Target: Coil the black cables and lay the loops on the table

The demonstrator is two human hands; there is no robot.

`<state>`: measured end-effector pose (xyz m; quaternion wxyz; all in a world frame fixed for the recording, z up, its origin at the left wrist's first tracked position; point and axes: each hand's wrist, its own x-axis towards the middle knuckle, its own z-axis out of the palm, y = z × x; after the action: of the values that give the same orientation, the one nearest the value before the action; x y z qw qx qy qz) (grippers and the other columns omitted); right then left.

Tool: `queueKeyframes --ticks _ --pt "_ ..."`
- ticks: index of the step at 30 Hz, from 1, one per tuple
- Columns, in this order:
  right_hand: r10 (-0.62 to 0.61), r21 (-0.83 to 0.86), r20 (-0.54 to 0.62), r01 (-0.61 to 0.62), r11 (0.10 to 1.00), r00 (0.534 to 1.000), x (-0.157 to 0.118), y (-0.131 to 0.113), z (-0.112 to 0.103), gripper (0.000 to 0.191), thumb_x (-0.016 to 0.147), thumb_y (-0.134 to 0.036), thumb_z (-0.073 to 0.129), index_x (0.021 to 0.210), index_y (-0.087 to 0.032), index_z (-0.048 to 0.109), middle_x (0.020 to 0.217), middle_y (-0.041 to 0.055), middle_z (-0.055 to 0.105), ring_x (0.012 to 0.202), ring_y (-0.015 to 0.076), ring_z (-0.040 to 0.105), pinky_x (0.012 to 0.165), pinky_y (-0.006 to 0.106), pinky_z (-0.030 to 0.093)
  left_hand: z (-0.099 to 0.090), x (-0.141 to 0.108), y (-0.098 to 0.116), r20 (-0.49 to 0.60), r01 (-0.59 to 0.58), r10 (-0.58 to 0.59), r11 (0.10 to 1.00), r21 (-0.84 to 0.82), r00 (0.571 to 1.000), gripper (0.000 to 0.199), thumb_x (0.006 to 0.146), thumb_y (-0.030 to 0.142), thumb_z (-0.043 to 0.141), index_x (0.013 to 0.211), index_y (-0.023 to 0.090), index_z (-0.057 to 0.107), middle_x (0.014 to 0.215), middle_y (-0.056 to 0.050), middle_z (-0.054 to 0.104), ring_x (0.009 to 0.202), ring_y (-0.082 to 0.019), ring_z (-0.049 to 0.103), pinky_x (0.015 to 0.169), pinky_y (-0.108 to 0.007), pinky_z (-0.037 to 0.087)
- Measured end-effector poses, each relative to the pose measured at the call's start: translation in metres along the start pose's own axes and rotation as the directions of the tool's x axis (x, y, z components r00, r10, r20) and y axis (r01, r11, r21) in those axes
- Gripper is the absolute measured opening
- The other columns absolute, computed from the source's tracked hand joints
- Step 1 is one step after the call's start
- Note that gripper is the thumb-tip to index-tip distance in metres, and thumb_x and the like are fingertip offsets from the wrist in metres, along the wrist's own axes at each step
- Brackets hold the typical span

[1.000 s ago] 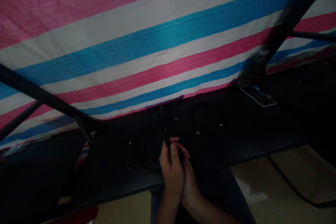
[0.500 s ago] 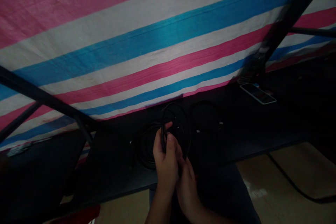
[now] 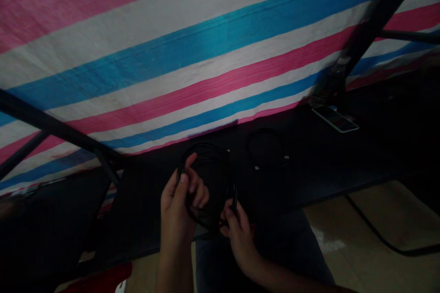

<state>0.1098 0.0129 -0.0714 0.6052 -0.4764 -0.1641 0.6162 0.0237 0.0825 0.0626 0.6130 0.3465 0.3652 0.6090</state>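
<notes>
Left hand (image 3: 180, 199) and right hand (image 3: 238, 228) hold 1 coiled black cable (image 3: 203, 145).

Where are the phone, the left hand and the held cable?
Phone (image 3: 335, 119): head view, middle of its screen.
Left hand (image 3: 178, 199): head view, thumb base.
Held cable (image 3: 235, 195): head view, right side of loop.

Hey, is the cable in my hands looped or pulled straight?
Looped: the black cable bends round in a curve, with the left hand and right hand gripping it at either side.
</notes>
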Motion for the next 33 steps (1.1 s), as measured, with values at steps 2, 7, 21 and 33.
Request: queueKeyframes --ticks 2,7,21,33 --pt "-0.111 -0.135 0.035 0.115 0.984 0.993 0.01 -0.014 -0.003 0.029 0.079 -0.049 0.073 0.092 -0.024 0.066 0.077 -0.0003 0.061 0.065 0.0152 0.053 0.06 0.026 0.045 -0.008 0.007 0.017 -0.046 -0.006 0.002 0.997 -0.074 0.999 0.044 0.083 0.03 0.076 0.12 0.009 0.068 0.061 0.01 0.034 0.042 -0.003 0.025 0.037 -0.015 0.029" --pt "-0.187 -0.364 0.318 0.302 0.881 0.929 0.034 -0.036 -0.004 0.016 0.083 -0.031 0.067 0.072 -0.021 0.061 0.066 -0.0025 0.055 0.064 0.0138 0.047 0.063 0.027 0.04 -0.029 0.019 0.043 -0.174 -0.005 -0.018 0.992 -0.128 0.985 0.017 0.091 0.029 0.065 0.092 0.012 0.067 0.052 0.011 0.029 0.037 -0.005 0.019 0.033 -0.016 0.026" --pt "-0.106 0.12 0.059 0.098 0.988 0.993 0.066 -0.113 0.017 0.025 0.069 -0.038 0.071 0.08 -0.023 0.054 0.052 -0.011 0.048 0.035 0.0018 0.022 0.036 0.015 0.014 -0.034 -0.023 -0.078 -0.094 0.257 -0.268 0.96 -0.109 0.959 0.044 0.071 0.051 0.086 0.098 0.02 0.072 0.09 -0.007 0.071 0.088 -0.022 0.067 0.069 -0.029 0.052" --pt "-0.017 0.208 0.168 -0.019 0.978 0.986 0.047 -0.113 0.016 0.021 0.07 -0.032 0.073 0.074 -0.022 0.055 0.045 -0.0116 0.042 0.034 0.0025 0.022 0.035 0.017 0.018 -0.011 -0.108 -0.216 0.033 0.68 -0.724 0.63 -0.375 0.689 0.068 0.07 0.064 0.082 0.122 0.024 0.062 0.11 -0.016 0.074 0.089 -0.028 0.073 0.066 -0.034 0.052"
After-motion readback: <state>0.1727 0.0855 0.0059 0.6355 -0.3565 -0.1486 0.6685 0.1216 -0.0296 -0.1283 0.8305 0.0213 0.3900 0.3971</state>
